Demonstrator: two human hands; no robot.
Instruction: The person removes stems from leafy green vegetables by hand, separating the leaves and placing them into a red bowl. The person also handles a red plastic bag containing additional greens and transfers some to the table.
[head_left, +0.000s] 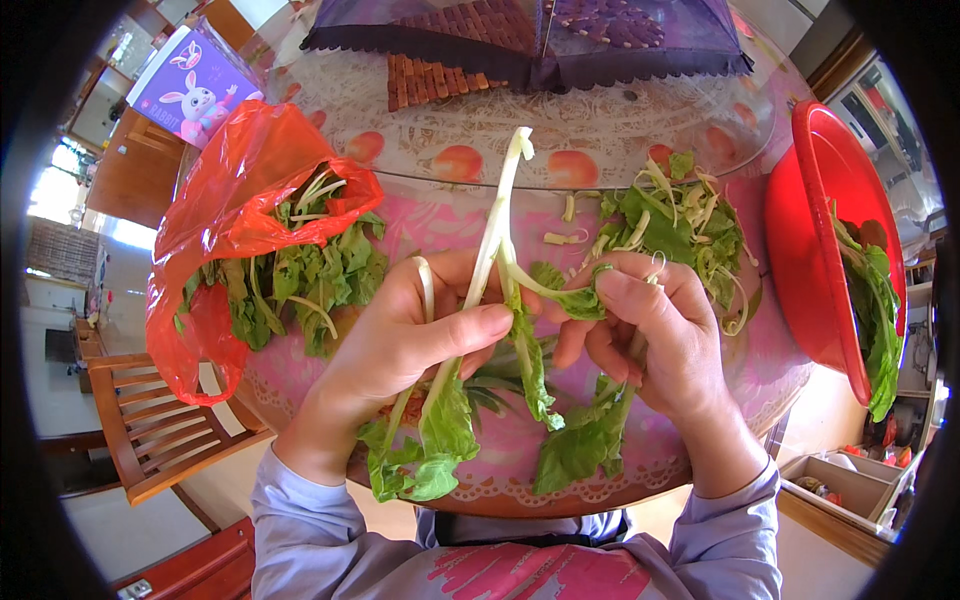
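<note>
My left hand (420, 330) holds a leafy green vegetable stalk (495, 225) by its pale stem, root end up, with leaves hanging below the fingers. Between thumb and fingers, my right hand (645, 322) pinches a small leaf (581, 304) joined to that stalk, while another leafy piece (589, 442) hangs beneath this hand. A red plastic bag (255, 180) lies at the left, its opening showing more greens (330, 277) that spill onto the table. Beyond my right hand is a pile of leaves and stem scraps (682, 225). More greens (874, 300) hang over the rim of a red plastic basin (806, 262) at the right.
A purple mesh food cover (645, 64) stands over woven mats at the far side of the round table, whose cloth (420, 210) is pink. A purple rabbit-print container (199, 90) is at the far left. Near the table's left edge stands a wooden chair (161, 420).
</note>
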